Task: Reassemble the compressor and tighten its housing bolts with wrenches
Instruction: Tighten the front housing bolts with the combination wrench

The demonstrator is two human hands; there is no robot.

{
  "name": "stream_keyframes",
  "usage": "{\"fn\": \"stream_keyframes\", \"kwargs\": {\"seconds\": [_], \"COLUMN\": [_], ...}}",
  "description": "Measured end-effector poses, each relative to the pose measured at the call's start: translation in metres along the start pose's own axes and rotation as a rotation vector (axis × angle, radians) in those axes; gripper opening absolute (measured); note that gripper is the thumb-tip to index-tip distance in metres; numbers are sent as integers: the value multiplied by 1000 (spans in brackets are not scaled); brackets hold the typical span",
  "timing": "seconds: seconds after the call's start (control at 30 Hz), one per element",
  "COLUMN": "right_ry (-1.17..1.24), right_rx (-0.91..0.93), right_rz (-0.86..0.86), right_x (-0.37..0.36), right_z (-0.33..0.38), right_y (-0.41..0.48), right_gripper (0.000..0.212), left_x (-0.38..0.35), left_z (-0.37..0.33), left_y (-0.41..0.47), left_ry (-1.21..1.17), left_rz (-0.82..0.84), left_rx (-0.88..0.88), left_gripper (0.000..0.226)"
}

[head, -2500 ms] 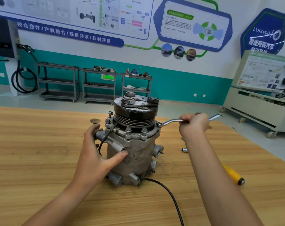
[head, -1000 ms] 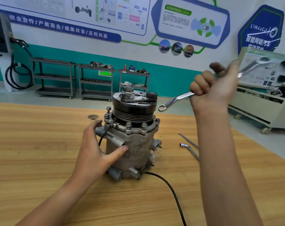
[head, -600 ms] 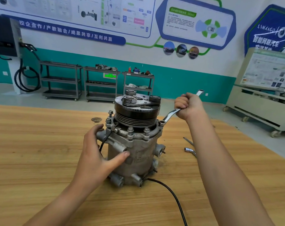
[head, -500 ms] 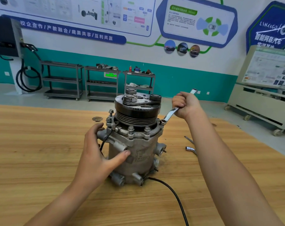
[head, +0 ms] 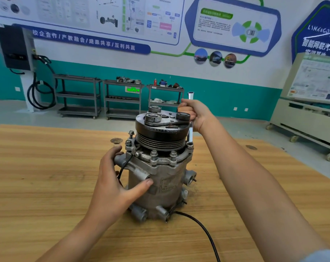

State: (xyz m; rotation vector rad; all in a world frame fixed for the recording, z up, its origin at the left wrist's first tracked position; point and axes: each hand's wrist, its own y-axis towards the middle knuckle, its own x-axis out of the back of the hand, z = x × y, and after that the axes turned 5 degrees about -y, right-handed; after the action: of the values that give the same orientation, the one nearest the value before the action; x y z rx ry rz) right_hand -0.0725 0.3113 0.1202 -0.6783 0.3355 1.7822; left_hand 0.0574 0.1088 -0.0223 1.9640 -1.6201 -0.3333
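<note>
Two hands: both at the compressor.
Compressor: upright on the wooden table.
Left hand: grasping the compressor's left side.
Right hand: clenched round the wrench, right of the compressor's pulley.
Wrench: steep, ring end on the compressor's right flange bolt.

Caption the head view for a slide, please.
Left hand braces the compressor; right hand holds a wrench on a housing bolt.
</note>
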Motion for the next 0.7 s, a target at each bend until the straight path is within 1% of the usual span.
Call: {"fn": "stream_keyframes", "kwargs": {"seconds": [0.07,0.27,0.37,0.47,0.53,0.7], "right_ry": [-2,169,177,197,154,126], "right_rx": [-7,-36,-20,-54,-47,-53], "right_rz": [2,64,73,124,133,149], "right_x": [6,26,37,34,29,19], "right_z": [3,-2,-7,-4,-2,-11], "right_y": [2,8,9,9,9,12], "right_gripper": [54,63,67,61,56,55], "left_x": [0,1,1,1,2,1], "left_z": [2,3,2,2,3,3], "left_y": [1,1,1,1,1,1], "left_ry": [11,22,22,25,29,33], "left_rz": [1,3,1,4,3,4], "left_rx": [-5,-2,-4,0,5,2], "left_gripper": [89,92,90,93,96,95]}}
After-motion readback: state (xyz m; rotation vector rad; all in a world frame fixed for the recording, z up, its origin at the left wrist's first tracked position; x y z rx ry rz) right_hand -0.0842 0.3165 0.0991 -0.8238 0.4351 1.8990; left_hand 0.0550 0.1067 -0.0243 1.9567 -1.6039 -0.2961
